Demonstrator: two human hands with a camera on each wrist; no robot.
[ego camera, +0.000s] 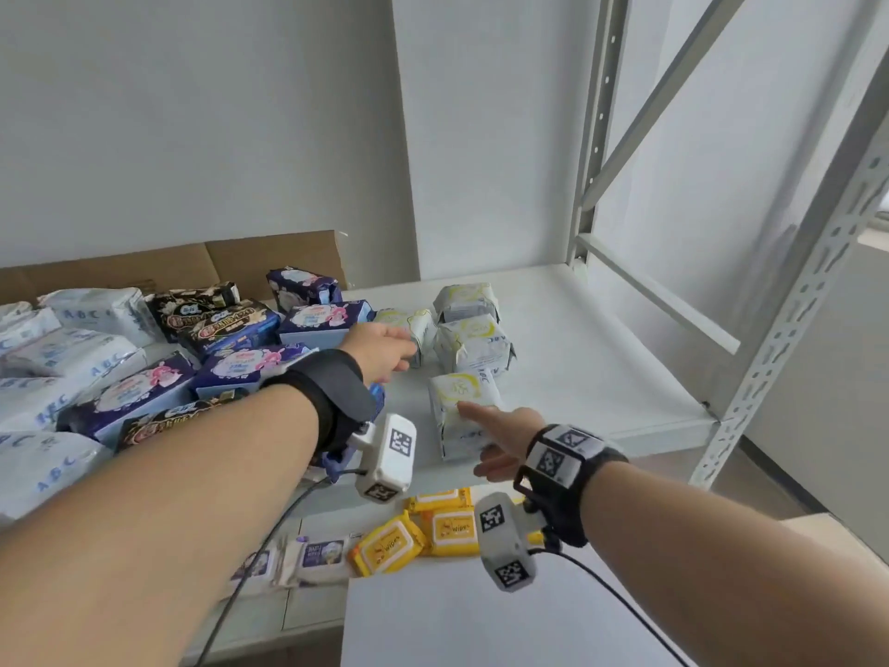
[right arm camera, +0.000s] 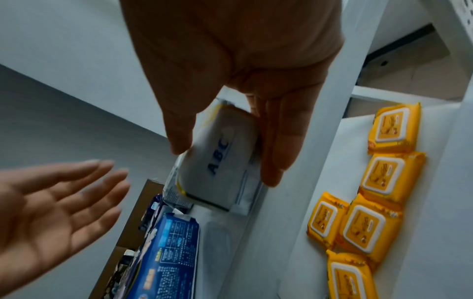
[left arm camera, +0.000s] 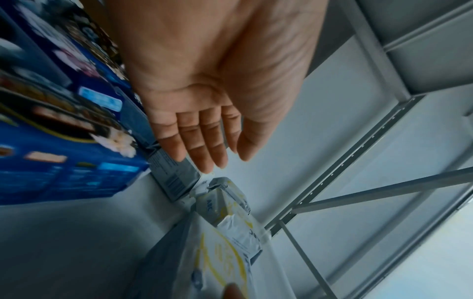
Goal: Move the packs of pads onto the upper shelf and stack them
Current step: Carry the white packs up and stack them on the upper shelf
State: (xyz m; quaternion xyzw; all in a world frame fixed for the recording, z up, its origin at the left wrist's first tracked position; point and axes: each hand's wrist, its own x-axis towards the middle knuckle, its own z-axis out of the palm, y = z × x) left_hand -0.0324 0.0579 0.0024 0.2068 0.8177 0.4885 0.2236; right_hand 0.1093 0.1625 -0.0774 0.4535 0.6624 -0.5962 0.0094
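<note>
Several white and yellow ABC packs of pads lie on the upper shelf [ego camera: 601,358]. My right hand [ego camera: 469,440] holds the nearest pack [ego camera: 457,389] at the shelf's front edge. In the right wrist view the thumb and fingers of this hand [right arm camera: 225,163] sit on either side of the pack [right arm camera: 217,182]. My left hand [ego camera: 404,353] reaches with straight fingers toward another pack [ego camera: 425,329] farther back and holds nothing. In the left wrist view its fingertips [left arm camera: 204,161] hover just above that pack [left arm camera: 176,182]. Two more packs [ego camera: 474,344] lie to the right.
Dark blue packs [ego camera: 327,320] and large white ABC packs [ego camera: 91,310] crowd the shelf's left half in front of a cardboard flap [ego camera: 269,257]. Yellow wipes packs [ego camera: 447,527] lie on the lower shelf. Grey shelf uprights and braces [ego camera: 793,305] stand at the right.
</note>
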